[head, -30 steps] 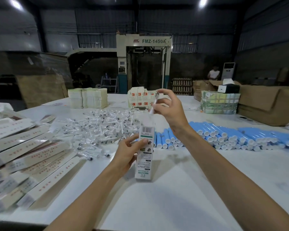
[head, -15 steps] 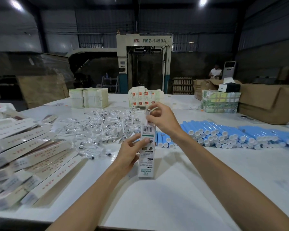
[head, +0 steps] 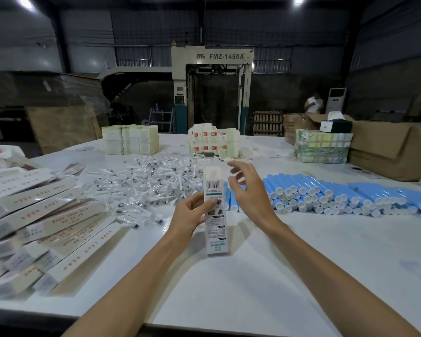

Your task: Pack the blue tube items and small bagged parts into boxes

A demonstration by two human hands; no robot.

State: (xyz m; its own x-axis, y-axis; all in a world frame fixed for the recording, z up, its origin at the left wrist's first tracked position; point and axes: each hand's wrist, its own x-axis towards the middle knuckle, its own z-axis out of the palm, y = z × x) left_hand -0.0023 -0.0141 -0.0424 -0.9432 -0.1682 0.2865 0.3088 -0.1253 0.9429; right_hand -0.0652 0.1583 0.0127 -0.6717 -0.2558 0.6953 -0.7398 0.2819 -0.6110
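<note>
— Start at the grip: what holds what?
— The fingers (head: 202, 203) of the left hand (head: 192, 216) curl round a narrow white box (head: 215, 215), thumb on its printed face. They hold it upright, its lower end on or just above the counter (head: 229, 300); I cannot tell which. The right hand (head: 250, 198) holds nothing. It is spread and loose, just beside the box's top end.
— Why upright?
— I judge it is so the mouth faces up and things can drop in lengthwise. The top looks open, though it is blurred.
— And the goods?
— The blue tubes (head: 326, 198) lie stacked in rows to the right, white caps toward the person, near the free hand. The bagged parts (head: 151, 186) are heaped behind and to the left of the box. Both piles seem placed within easy reach.
— Anything else?
— Long cartons (head: 34, 215) lie piled along the left edge, probably finished ones set out of the way.
</note>
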